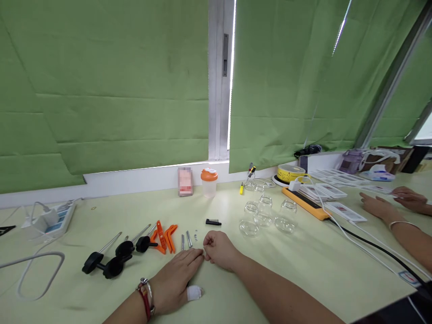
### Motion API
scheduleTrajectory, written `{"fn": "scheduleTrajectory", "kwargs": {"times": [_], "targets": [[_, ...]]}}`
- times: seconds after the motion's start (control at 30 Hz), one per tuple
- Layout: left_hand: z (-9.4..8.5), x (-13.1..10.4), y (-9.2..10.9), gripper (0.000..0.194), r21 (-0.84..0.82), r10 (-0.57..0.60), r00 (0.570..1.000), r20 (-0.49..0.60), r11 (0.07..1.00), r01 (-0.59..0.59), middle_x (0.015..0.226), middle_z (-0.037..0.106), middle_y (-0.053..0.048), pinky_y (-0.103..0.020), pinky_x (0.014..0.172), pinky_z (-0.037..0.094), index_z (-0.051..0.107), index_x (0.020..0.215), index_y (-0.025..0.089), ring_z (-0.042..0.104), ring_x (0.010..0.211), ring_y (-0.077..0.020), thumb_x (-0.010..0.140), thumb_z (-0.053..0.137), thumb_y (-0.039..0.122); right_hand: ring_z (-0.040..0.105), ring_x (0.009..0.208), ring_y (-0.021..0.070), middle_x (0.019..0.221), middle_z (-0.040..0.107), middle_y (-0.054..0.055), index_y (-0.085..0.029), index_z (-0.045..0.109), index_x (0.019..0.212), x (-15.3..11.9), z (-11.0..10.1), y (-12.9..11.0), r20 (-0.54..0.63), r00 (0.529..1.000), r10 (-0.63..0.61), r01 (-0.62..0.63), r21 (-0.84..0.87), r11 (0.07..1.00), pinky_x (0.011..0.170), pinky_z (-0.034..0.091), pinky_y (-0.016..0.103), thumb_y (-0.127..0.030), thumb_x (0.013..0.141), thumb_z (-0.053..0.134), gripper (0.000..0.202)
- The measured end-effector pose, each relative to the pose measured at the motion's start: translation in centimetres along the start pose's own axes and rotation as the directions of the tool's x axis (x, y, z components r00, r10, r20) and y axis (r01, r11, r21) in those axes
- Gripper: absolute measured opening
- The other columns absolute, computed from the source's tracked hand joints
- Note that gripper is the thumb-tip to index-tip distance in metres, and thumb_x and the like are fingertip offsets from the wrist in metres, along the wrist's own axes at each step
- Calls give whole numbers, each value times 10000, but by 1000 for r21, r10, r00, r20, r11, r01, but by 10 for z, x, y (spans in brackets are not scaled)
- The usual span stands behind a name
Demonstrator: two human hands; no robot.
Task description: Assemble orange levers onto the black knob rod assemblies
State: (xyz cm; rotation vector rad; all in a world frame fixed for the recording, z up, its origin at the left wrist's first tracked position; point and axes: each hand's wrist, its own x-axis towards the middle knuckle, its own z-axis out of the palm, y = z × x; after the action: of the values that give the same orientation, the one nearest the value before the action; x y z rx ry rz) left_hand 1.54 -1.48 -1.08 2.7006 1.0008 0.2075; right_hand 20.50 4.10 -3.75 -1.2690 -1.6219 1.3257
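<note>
My left hand [178, 274] lies flat on the table, palm down, with a white wrap around the thumb. Just right of its fingertips, my right hand [219, 252] is closed with fingers curled in; whatever they may hold is hidden. Two metal bolts [189, 239] lie just beyond my left fingers, beside tiny metal pieces [195, 235]. Past my right hand is a small black piece with a row of teeth [213, 222]. To the left are orange plastic clamp parts [170, 238] and several black plastic pieces with metal rods [113, 267].
Several clear glass jars [249, 220] stand right of centre. Behind are an orange-lidded cup [209, 182] and a yellow round tin [290, 173]. An orange power strip [305, 203] trails cables rightward. Another person's hands [380, 207] are at far right. A white power strip [62, 220] sits left.
</note>
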Motion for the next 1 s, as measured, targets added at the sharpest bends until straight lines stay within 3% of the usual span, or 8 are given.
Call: {"fn": "scheduleTrajectory", "kwargs": {"times": [0.3,1.0], "targets": [[-3,1,-4,692,48,-38,997,74,998,34,1499,278,-168,-548,1089,294,253,1448,177,287,1360,-345,888,388,561,531,459,109,492,531,-41,-181,537,753,3,0,6,6,1000,-11,11,-59,998,434,403,191,-110,710,535,83],[-3,0,-35,633,91,-58,998,4,994,57,1489,308,-148,-522,1101,290,290,1442,189,311,1354,-321,910,380,518,482,427,89,485,531,-38,-176,529,748,-6,-2,-8,16,1000,0,1,-84,996,427,383,181,-96,740,519,81]]}}
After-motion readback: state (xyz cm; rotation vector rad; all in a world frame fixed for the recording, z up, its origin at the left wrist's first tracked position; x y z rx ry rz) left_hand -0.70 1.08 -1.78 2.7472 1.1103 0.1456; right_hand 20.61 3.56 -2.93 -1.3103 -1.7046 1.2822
